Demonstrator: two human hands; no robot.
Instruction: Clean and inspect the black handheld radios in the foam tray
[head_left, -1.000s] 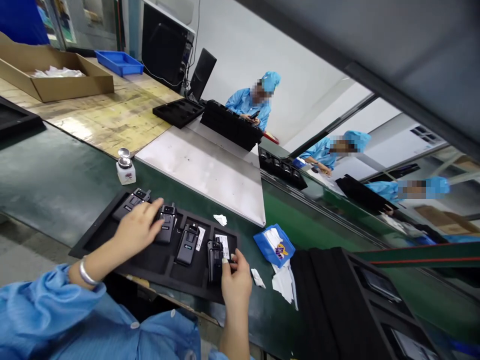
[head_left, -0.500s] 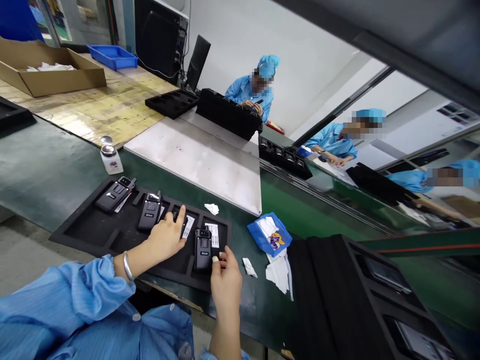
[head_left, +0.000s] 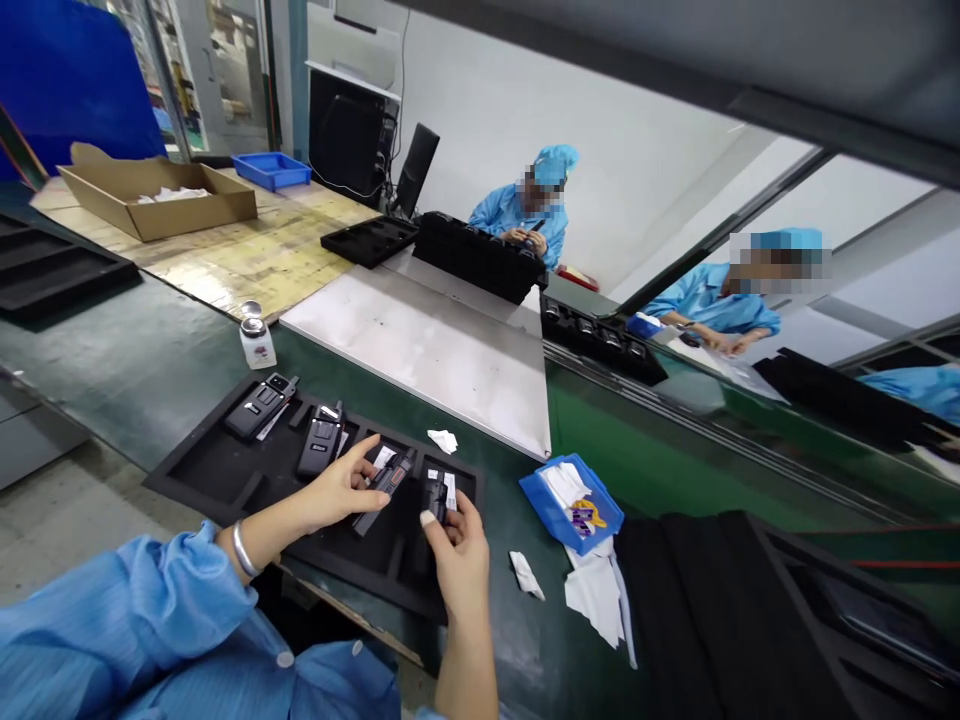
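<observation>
A black foam tray [head_left: 247, 492] lies in front of me, with black two-way radios and white labels in its compartments. My left hand [head_left: 337, 492] has its thumb and curled fingers on a radio [head_left: 384, 492] turned onto its edge, while the index finger points outward. At the tray's right end, my right hand [head_left: 461, 555] grips another radio [head_left: 434, 496] between thumb and fingers; that radio is also tipped sideways and partly hidden. Two more radios, the middle one [head_left: 321, 442] and the far-left one [head_left: 260, 406], lie back-up in the tray.
A white dispenser bottle [head_left: 259, 347] with a raised lid stands behind the tray. To the right are a blue bin [head_left: 538, 502] with white cloths, a crumpled wipe [head_left: 526, 576] and black foam trays [head_left: 697, 600]. A white board [head_left: 427, 345] lies ahead. Co-workers sit beyond.
Both hands have taken hold of radios and tipped them from lying flat onto their edges. The view has shifted, so the surroundings sit lower and further right.
</observation>
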